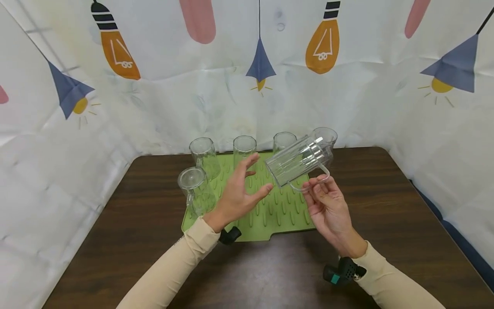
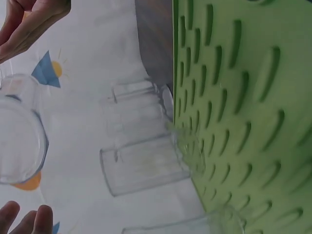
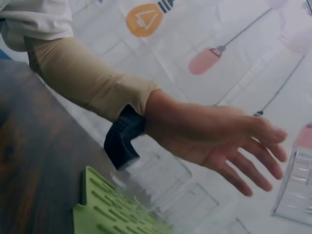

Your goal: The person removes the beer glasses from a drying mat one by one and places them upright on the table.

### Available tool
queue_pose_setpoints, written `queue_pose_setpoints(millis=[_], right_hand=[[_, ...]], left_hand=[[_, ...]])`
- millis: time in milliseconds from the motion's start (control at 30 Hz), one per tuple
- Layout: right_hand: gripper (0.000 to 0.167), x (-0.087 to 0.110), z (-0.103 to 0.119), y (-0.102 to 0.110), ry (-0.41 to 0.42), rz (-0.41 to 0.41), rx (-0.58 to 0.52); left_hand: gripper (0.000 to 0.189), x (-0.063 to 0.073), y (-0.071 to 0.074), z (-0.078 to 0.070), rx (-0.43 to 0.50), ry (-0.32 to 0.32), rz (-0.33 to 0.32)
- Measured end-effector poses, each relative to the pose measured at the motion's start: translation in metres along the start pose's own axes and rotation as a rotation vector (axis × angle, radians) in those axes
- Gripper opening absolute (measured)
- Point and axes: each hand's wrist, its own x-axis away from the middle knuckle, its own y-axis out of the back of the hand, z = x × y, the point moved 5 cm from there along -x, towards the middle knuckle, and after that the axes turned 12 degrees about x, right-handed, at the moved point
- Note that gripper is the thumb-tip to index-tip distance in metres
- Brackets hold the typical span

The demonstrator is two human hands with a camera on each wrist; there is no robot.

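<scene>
A clear glass mug [image 1: 294, 162] hangs tilted in the air over the green drying mat [image 1: 252, 229]. My right hand [image 1: 328, 210] pinches its handle between thumb and fingers. To the mug's left, my left hand [image 1: 240, 195] is spread with thumb and fingers apart, facing the mug's lower end and holding nothing. In the left wrist view, the round end of the mug [image 2: 19, 141] shows between the two hands. The right wrist view shows the left hand [image 3: 214, 134] with extended fingers close beside the mug [image 3: 296, 190].
Several clear glass mugs stand on the mat: one at its left side [image 1: 193, 179], others along its back edge, including a back-left mug [image 1: 203, 150] and a back-right mug [image 1: 326, 134]. Beneath lies a dark wooden table [image 1: 386, 201]. A patterned white cloth [image 1: 173, 107] hangs behind.
</scene>
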Motion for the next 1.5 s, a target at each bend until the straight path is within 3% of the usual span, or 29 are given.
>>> queue_pose_setpoints(millis=[267, 500, 900, 1133, 1500], right_hand=[[0.034, -0.011, 0.021, 0.005, 0.034, 0.001, 0.032], [0.034, -0.020, 0.041, 0.011, 0.060, -0.008, 0.083], [0.034, -0.030, 0.083, 0.021, 0.113, 0.038, 0.247], [0.034, -0.035, 0.102, 0.030, 0.126, 0.043, 0.327], [0.031, -0.039, 0.127, 0.047, 0.162, -0.029, 0.490]], left_hand=[[0.080, 0.000, 0.027, -0.008, -0.230, -0.032, 0.009], [0.085, 0.003, 0.050, -0.014, -0.368, -0.086, 0.029], [0.091, 0.014, 0.087, -0.012, -0.592, -0.156, 0.065], [0.100, 0.029, 0.113, -0.002, -0.672, -0.116, 0.054], [0.109, 0.049, 0.142, 0.011, -0.686, 0.073, 0.058]])
